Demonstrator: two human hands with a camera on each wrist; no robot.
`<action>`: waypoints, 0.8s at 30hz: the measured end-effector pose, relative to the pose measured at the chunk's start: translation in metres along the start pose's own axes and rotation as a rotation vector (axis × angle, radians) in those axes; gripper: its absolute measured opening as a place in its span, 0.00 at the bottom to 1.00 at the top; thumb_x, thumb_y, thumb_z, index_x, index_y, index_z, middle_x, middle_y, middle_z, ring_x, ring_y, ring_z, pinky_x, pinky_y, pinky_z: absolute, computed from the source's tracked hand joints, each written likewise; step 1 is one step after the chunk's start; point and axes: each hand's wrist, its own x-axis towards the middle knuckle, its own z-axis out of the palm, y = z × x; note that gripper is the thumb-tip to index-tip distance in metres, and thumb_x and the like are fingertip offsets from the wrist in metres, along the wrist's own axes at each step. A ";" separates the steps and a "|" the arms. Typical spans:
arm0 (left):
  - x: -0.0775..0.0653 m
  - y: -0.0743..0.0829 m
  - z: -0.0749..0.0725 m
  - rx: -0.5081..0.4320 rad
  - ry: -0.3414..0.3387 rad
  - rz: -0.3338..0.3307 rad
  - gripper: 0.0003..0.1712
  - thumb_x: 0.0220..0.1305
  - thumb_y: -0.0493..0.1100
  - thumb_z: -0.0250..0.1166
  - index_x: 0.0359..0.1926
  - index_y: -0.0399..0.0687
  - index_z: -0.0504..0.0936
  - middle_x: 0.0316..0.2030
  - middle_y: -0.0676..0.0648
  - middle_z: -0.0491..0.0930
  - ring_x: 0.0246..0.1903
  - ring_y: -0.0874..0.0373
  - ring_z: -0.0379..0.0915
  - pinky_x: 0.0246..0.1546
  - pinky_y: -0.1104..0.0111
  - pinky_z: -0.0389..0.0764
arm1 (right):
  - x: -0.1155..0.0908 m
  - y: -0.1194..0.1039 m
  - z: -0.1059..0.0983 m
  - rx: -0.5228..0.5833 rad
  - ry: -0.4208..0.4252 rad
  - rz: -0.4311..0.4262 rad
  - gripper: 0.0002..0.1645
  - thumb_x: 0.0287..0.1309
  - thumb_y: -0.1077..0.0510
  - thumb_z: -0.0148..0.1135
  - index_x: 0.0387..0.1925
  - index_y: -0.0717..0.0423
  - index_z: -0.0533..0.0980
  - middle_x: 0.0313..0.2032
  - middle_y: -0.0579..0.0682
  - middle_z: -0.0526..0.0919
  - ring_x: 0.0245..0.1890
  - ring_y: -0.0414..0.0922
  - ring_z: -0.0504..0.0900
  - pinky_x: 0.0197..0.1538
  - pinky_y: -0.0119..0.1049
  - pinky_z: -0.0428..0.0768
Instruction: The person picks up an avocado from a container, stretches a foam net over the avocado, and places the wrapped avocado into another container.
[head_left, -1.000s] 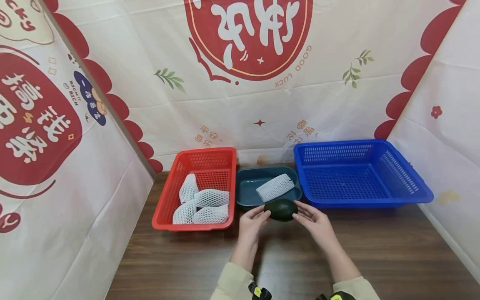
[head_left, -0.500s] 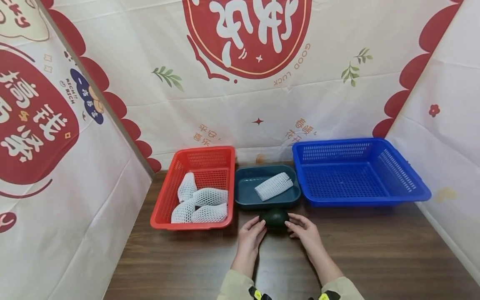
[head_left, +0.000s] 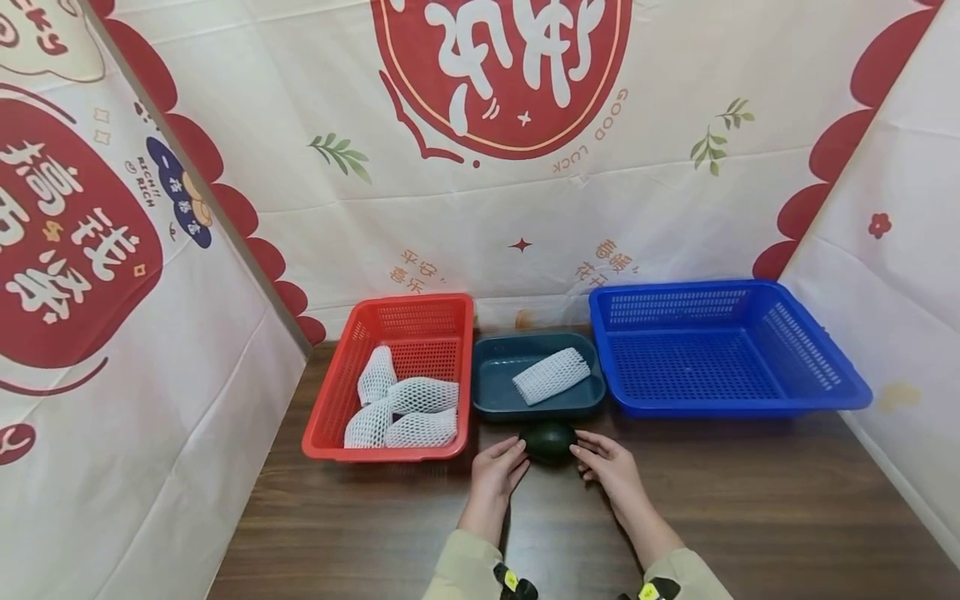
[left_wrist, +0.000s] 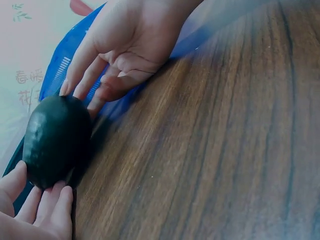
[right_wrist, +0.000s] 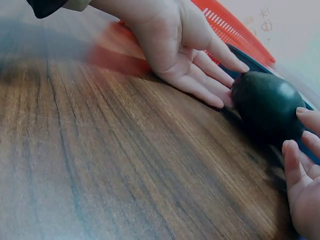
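Note:
A dark green avocado lies lengthwise between the two hands, just in front of the teal tray. At its left end the left hand pinches it between thumb and fingertips, as the left wrist view shows at the bottom left. The right hand holds the opposite end, thumb on the near side and fingers behind. In the right wrist view the skin of the avocado looks smooth and glossy. A white foam net sleeve rests in the tray.
To the left stands a red basket with several white net-wrapped pieces in it. A larger blue basket is at the right. Behind them hangs a printed cloth, and a brown wooden table bears everything.
Both hands have brought the avocado down from the tray's front rim toward the person, close over the table. During the last half second hands and avocado have hardly moved.

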 end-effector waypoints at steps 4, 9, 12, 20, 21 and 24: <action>-0.001 -0.002 0.002 0.004 0.005 0.016 0.23 0.59 0.30 0.67 0.55 0.23 0.76 0.44 0.40 0.81 0.43 0.50 0.80 0.52 0.51 0.75 | 0.000 0.000 0.000 -0.038 -0.006 -0.019 0.29 0.57 0.60 0.69 0.59 0.64 0.75 0.51 0.60 0.81 0.29 0.44 0.81 0.29 0.32 0.79; 0.000 -0.001 0.006 0.010 0.044 0.014 0.22 0.59 0.32 0.69 0.53 0.24 0.77 0.43 0.39 0.81 0.42 0.49 0.81 0.50 0.51 0.77 | -0.001 -0.001 0.002 -0.077 -0.029 -0.041 0.31 0.58 0.58 0.69 0.62 0.61 0.73 0.58 0.63 0.76 0.35 0.47 0.84 0.30 0.33 0.80; 0.002 -0.001 0.007 0.009 0.064 0.013 0.21 0.59 0.33 0.69 0.52 0.25 0.77 0.42 0.40 0.81 0.40 0.50 0.82 0.49 0.51 0.78 | -0.001 0.000 0.001 -0.078 -0.035 -0.050 0.30 0.58 0.59 0.69 0.62 0.60 0.73 0.57 0.63 0.77 0.36 0.47 0.84 0.30 0.33 0.80; 0.001 -0.002 0.006 0.010 0.068 0.005 0.23 0.60 0.33 0.69 0.53 0.24 0.76 0.42 0.40 0.81 0.41 0.49 0.81 0.49 0.51 0.78 | -0.002 0.003 -0.002 -0.059 -0.054 -0.058 0.29 0.59 0.62 0.67 0.62 0.62 0.73 0.57 0.64 0.76 0.36 0.48 0.83 0.31 0.35 0.81; 0.000 -0.002 0.005 0.010 0.065 0.007 0.23 0.60 0.33 0.68 0.53 0.24 0.76 0.42 0.40 0.81 0.41 0.49 0.81 0.49 0.51 0.78 | -0.001 0.003 -0.002 -0.054 -0.057 -0.059 0.29 0.59 0.62 0.66 0.62 0.62 0.73 0.57 0.64 0.76 0.37 0.48 0.83 0.31 0.35 0.81; 0.001 -0.003 0.003 0.014 0.059 0.015 0.22 0.61 0.33 0.68 0.53 0.24 0.76 0.41 0.41 0.81 0.40 0.49 0.81 0.49 0.52 0.78 | -0.002 0.004 -0.003 -0.026 -0.065 -0.065 0.28 0.60 0.64 0.65 0.62 0.63 0.72 0.58 0.65 0.76 0.37 0.48 0.83 0.32 0.35 0.82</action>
